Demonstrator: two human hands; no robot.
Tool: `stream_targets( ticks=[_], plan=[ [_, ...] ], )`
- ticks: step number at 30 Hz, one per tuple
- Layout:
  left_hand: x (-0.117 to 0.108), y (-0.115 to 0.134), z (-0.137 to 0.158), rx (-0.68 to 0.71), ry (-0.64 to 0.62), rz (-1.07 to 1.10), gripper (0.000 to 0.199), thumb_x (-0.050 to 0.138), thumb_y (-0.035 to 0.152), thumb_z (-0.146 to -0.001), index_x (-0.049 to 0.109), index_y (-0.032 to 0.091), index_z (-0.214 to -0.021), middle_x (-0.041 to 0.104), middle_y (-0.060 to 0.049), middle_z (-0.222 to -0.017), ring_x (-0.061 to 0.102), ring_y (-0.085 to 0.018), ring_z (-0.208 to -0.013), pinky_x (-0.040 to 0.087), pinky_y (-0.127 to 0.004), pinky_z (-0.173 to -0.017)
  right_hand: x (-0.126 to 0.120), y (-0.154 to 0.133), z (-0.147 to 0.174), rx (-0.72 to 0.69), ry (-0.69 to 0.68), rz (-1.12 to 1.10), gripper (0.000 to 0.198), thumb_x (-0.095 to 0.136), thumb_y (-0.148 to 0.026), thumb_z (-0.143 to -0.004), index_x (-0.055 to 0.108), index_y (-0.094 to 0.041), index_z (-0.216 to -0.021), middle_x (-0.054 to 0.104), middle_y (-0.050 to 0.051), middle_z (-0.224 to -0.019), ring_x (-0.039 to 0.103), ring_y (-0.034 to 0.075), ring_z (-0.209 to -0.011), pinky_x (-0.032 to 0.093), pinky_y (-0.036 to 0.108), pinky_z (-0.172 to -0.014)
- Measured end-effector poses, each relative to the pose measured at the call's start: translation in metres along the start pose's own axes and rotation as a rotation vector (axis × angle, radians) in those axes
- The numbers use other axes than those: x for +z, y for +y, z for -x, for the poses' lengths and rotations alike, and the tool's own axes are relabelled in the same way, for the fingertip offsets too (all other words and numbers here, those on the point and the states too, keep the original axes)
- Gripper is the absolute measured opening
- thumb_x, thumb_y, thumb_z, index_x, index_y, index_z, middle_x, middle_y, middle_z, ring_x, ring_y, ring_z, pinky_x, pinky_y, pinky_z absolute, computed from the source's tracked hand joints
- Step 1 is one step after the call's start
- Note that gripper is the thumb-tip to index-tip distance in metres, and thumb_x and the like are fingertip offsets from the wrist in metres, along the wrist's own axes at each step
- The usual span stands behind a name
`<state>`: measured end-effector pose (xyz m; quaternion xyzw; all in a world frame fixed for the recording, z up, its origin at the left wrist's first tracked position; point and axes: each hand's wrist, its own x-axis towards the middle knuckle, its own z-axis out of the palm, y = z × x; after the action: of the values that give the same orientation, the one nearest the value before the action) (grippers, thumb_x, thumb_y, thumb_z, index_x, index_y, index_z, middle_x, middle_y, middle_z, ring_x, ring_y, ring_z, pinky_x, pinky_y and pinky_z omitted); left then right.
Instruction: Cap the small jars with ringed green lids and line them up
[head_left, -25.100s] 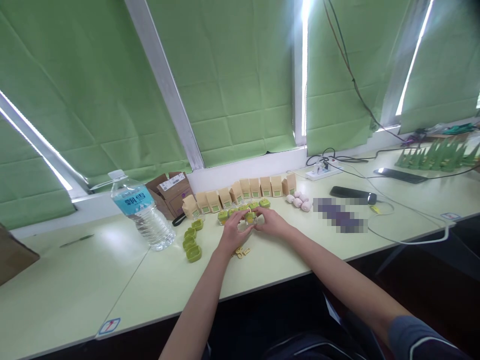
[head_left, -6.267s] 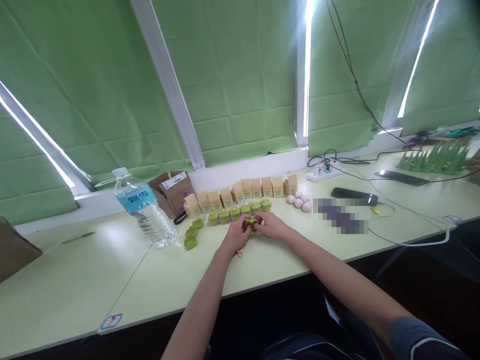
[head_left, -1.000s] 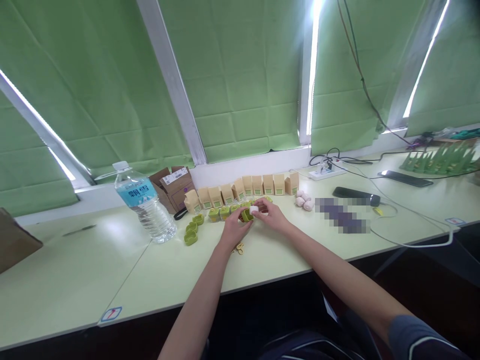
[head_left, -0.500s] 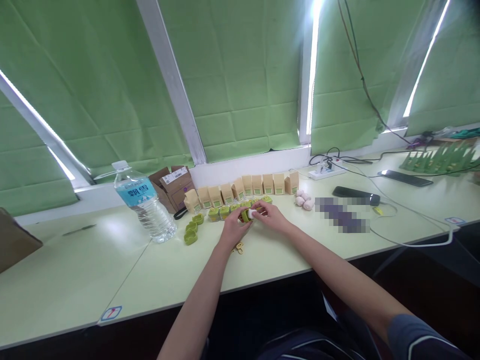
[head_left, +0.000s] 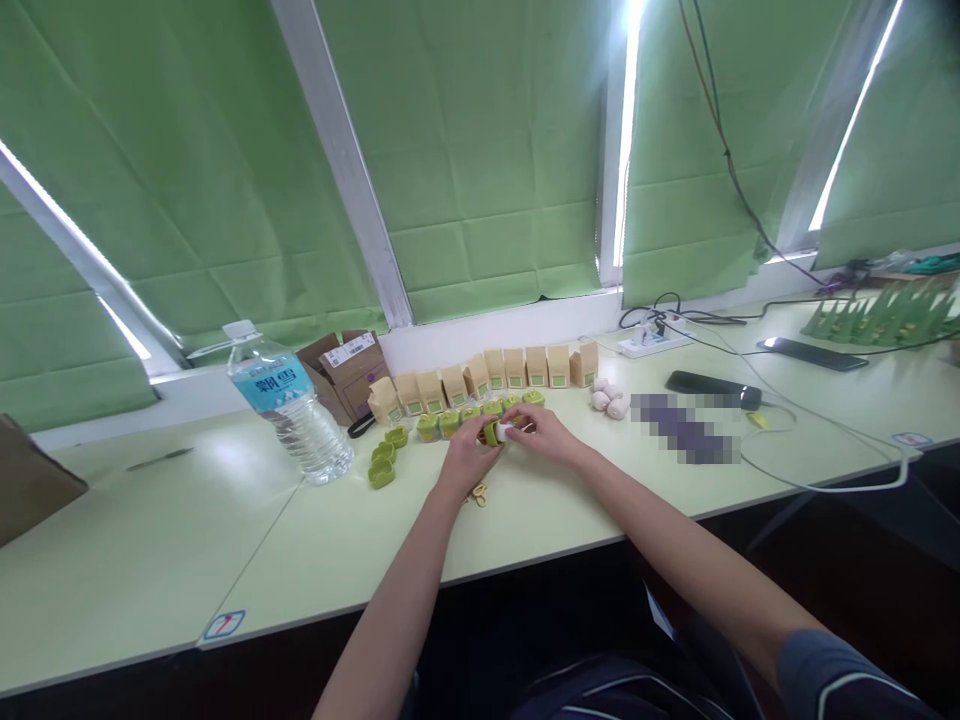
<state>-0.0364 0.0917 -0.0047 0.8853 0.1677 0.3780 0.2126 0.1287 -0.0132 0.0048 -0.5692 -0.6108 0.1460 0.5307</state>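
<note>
The white piece (head_left: 502, 431), held clear of the green cup (head_left: 491, 432) a second ago, now sits at its mouth, apparently partly inserted (depth unconfirmed; fingers obstruct the view). The left hand (head_left: 463, 458) is clamped on the cup, and the right hand (head_left: 546, 437) pinches the piece from the cup's 3 o'clock side. Toward 3 o'clock, the pale balls (head_left: 617, 408) on the desk (head_left: 315, 560) number one fewer than six seconds ago, suggesting this cup's filling is underway, unfinished.

White piece (head_left: 503, 432) lowered to green cup (head_left: 490, 434), fewer bundles (head_left: 610, 402)
</note>
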Motion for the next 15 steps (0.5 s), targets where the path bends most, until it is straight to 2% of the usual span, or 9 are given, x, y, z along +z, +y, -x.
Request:
stream_targets(
  ticks=[6,15],
  plan=[
    [-0.0007,-0.0033,0.0004,-0.022,0.001,-0.002,0.043,0.072,0.021,-0.073,0.064,0.021,-0.115,0.068,-0.008,-0.116,0.063,-0.022,-0.107,0.049,-0.037,-0.095,0.0019,0.0016,0.0002,-0.011,-0.026,0.008,0.016,0.064,-0.023,-0.083,0.066,-0.020,-0.099,0.068,0.005,-0.108,0.067,0.014,-0.079,0.055,0.028,-0.073],
    [-0.0009,0.0045,0.0006,-0.088,-0.046,0.011,0.043,0.069,0.032,-0.077,0.064,0.021,-0.118,0.069,-0.007,-0.114,0.064,-0.020,-0.095,0.050,-0.035,-0.089,0.0066,0.0076,-0.0001,0.009,-0.031,-0.056,0.022,0.065,-0.026,-0.084,0.061,-0.021,-0.105,0.065,0.007,-0.113,0.070,0.016,-0.083,0.059,0.030,-0.072]
  ],
)
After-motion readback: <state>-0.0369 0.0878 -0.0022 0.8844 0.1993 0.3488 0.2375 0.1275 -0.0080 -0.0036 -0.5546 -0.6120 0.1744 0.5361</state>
